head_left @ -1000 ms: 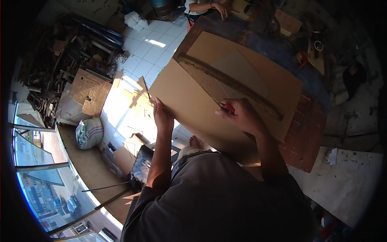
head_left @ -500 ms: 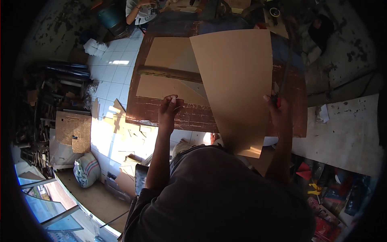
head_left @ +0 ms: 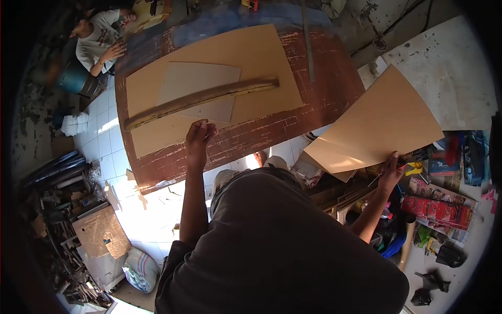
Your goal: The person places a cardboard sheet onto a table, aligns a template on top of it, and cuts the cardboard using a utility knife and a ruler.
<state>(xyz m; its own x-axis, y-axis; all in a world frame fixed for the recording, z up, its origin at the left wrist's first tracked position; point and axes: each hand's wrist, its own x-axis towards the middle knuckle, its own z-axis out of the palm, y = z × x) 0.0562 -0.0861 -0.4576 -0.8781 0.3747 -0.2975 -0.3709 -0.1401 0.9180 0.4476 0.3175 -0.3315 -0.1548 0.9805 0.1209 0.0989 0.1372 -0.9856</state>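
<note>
My right hand (head_left: 391, 174) grips the lower edge of a brown board piece (head_left: 381, 123) at the right, with a small red and black tool (head_left: 401, 166) also in that hand. My left hand (head_left: 198, 137) is raised near the table's front edge, its fingers curled together; whether anything is between them is too small to tell. On the reddish-brown table (head_left: 334, 68) lies a larger brown board (head_left: 261, 47). A grey sheet (head_left: 201, 75) rests on that board, and a long worn bar (head_left: 204, 99) crosses over both.
Another person (head_left: 99, 42) is at the table's far left. A thin dark strip (head_left: 307, 42) lies on the table. Scrap wood (head_left: 63, 251) and a white sack (head_left: 141, 269) are at the lower left. Red packages (head_left: 439, 209) and a pale board (head_left: 444, 68) are at the right.
My right hand has carried the brown board piece off the table to the right. My left hand, which was at a board's edge, is now apart from it. The view has turned right.
</note>
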